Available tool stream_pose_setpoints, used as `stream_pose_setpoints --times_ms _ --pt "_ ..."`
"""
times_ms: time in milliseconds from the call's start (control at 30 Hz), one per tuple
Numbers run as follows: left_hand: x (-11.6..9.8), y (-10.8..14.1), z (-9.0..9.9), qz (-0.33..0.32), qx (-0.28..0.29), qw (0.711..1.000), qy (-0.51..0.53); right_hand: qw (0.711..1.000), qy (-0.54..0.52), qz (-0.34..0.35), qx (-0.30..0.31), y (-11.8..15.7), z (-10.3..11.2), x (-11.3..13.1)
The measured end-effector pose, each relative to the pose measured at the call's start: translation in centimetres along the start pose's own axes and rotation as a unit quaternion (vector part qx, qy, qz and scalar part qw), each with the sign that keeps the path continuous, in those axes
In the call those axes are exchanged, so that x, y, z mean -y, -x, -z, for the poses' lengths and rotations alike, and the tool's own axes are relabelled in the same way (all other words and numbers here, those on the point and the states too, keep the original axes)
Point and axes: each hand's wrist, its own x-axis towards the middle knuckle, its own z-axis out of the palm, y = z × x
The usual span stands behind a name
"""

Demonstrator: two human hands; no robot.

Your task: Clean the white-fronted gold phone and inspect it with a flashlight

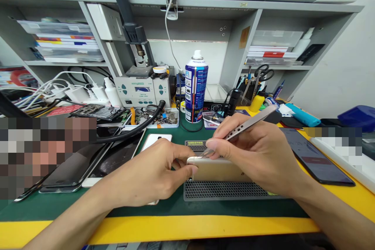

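The left hand (159,170) and right hand (259,154) are bare, as are both forearms (84,211).

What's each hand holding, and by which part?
The left hand holds a gold phone by its left end; the right hand holds metal tweezers toward their tips.

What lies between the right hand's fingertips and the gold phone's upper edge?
The head view shows the tweezers there, held in the right hand, their tips at the gold phone.
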Motion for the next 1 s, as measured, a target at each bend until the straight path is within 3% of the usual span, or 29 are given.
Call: stream_pose_setpoints --times_ms 600,1000 --pt "0.17 -0.01 0.07 -0.009 -0.007 0.999 -0.046 0.999 -0.033 -0.020 -0.006 0.22 0.14 -0.02" --pt "0.07 -0.09 0.04 -0.010 -0.015 0.999 -0.041 1.000 -0.022 0.008 -0.008 0.17 0.17 -0.40"
